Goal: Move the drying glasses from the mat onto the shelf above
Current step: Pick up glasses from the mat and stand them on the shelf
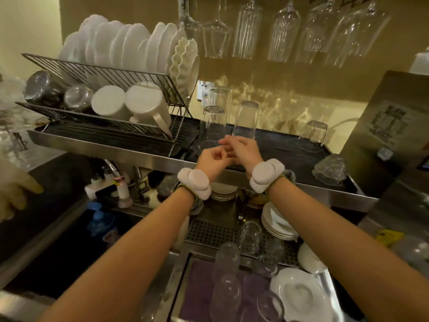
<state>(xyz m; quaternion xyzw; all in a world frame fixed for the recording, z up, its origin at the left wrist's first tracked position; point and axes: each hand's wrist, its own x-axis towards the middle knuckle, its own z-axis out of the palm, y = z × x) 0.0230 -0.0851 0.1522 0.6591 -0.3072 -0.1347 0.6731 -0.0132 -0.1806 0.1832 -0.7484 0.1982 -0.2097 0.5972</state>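
Note:
Several clear glasses stand upside down on the purple mat (199, 284) at the bottom, among them a tall glass (227, 259) and a lower glass (270, 305). On the steel shelf (144, 156) above, lined with a dark mat (278, 145), stand more upturned glasses: a tall one (246, 117), one to its left (212, 122), one behind (219, 95) and a short one (313, 133). My right hand (242, 148) is in front of the tall glass's rim, fingers loose and not wrapped around it. My left hand (214, 160) is curled beside it, holding nothing.
A dish rack (104, 73) with white plates and mugs (146, 103) fills the shelf's left. Stem glasses (285, 31) hang overhead. A patterned glass (329, 169) sits at the shelf's right front. Plates (277, 223) and a white dish (299, 293) lie below. Another person's hand (14, 191) is at left.

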